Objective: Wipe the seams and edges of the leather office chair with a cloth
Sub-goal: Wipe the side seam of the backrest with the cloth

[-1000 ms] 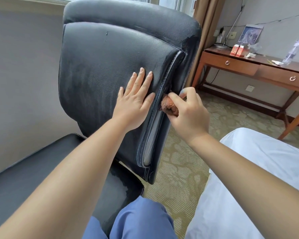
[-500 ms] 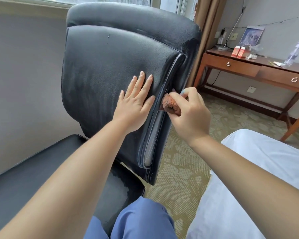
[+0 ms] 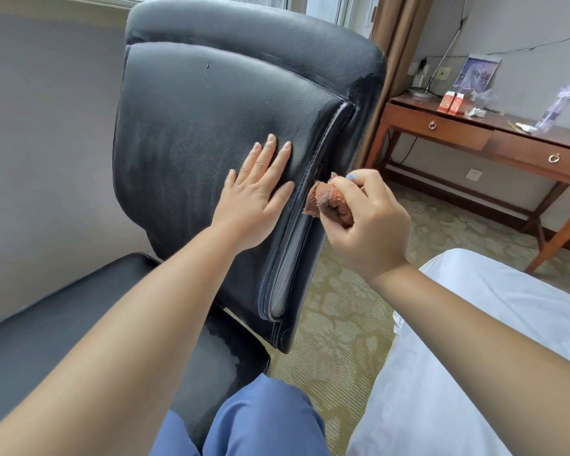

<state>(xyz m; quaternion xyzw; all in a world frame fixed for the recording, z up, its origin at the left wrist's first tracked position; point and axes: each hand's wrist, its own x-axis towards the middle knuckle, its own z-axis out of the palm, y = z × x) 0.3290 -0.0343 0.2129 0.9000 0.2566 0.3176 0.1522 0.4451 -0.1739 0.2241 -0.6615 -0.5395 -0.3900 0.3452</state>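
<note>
Left hand (image 3: 254, 195): spread flat, palm pressed on the chair backrest (image 3: 195, 143).
Right hand (image 3: 369, 225): pinching a bunched brown cloth (image 3: 326, 200).
Cloth: against the backrest's right-side seam (image 3: 305, 189), just beside the left hand.

Black leather chair (image 3: 211, 133) with pale grey scuffing; rust-orange cloth (image 3: 328, 200), dark-stained at centre; beige-olive carpet (image 3: 339, 324) with a lighter leaf motif and fine striping; reddish-brown wooden desk (image 3: 507, 139); white bedding (image 3: 474, 340); blue trouser leg (image 3: 260, 422); tan curtain (image 3: 399, 37); red-and-white boxes (image 3: 451, 103)
</note>
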